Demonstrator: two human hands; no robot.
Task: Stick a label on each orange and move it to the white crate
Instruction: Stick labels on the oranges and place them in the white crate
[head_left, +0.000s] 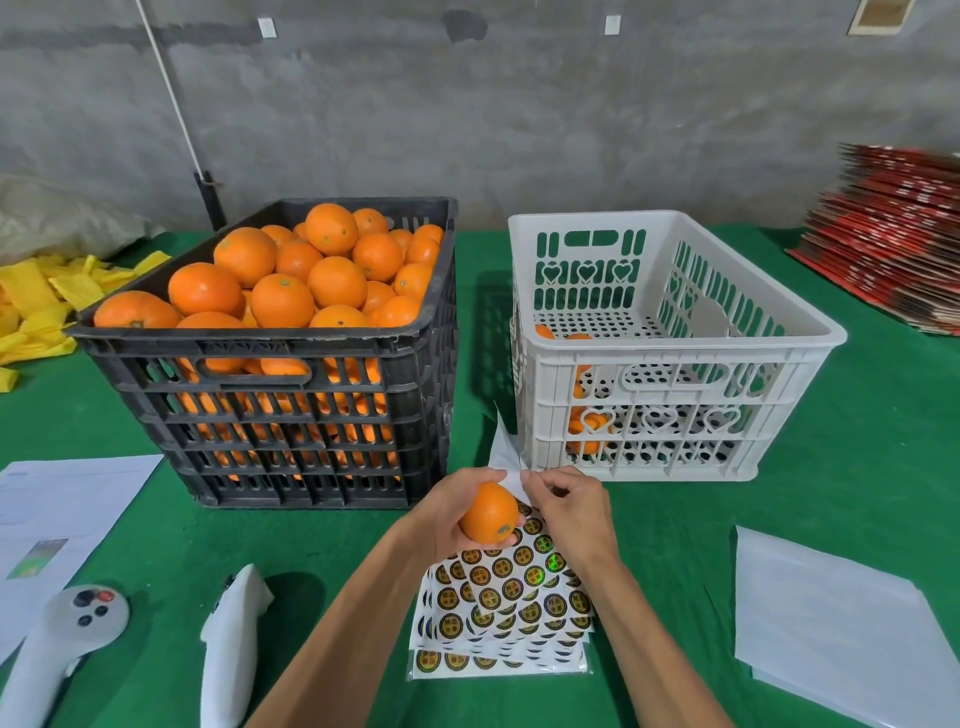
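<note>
My left hand (441, 512) grips an orange (488, 513) above a stack of label sheets (511, 597) with round gold-and-black stickers. My right hand (569, 501) is just right of the orange with thumb and fingers pinched together at the top edge of a sheet; the label itself is too small to make out. A black crate (291, 353) heaped with oranges (291, 270) stands at the left. The white crate (670, 343) stands at the right, with a few oranges (579, 415) at its left end.
Two white handheld controllers (78, 629) (231, 634) lie on the green table at the lower left, beside a printed paper (62, 509). White blank sheets (841, 623) lie at the right. Yellow foam nets (47, 296) sit far left; red flat cartons (893, 249) are stacked far right.
</note>
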